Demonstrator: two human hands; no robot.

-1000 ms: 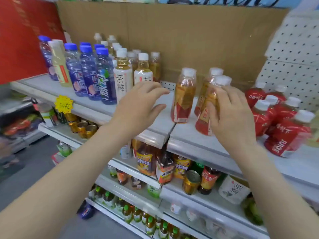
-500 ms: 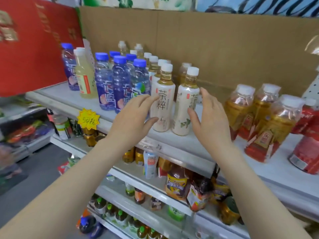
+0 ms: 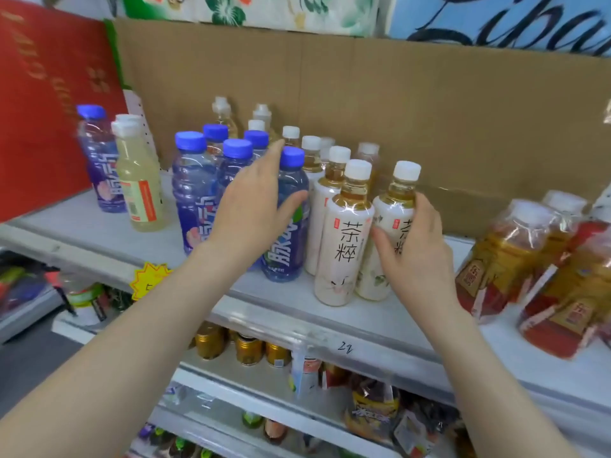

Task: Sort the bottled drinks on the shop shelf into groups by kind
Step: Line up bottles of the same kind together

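The right hand (image 3: 418,256) grasps the rightmost white-labelled tea bottle (image 3: 393,206), thumb on its front and fingers curled round its far side; the bottle stands upright at the shelf (image 3: 99,226) front, touching a matching tea bottle (image 3: 347,246). The left hand (image 3: 251,209) is released, fingers straight, thumb resting across the nearest blue-capped bottle (image 3: 292,183). More blue-capped bottles (image 3: 195,186) crowd behind and to the left of it, near a pale yellow bottle (image 3: 140,190). Amber bottles (image 3: 502,256) with red labels stand on the right. Gold cans (image 3: 246,347) sit on the shelf below.

blue-capped bottles (image 3: 195,193), white-labelled tea bottles (image 3: 345,246)
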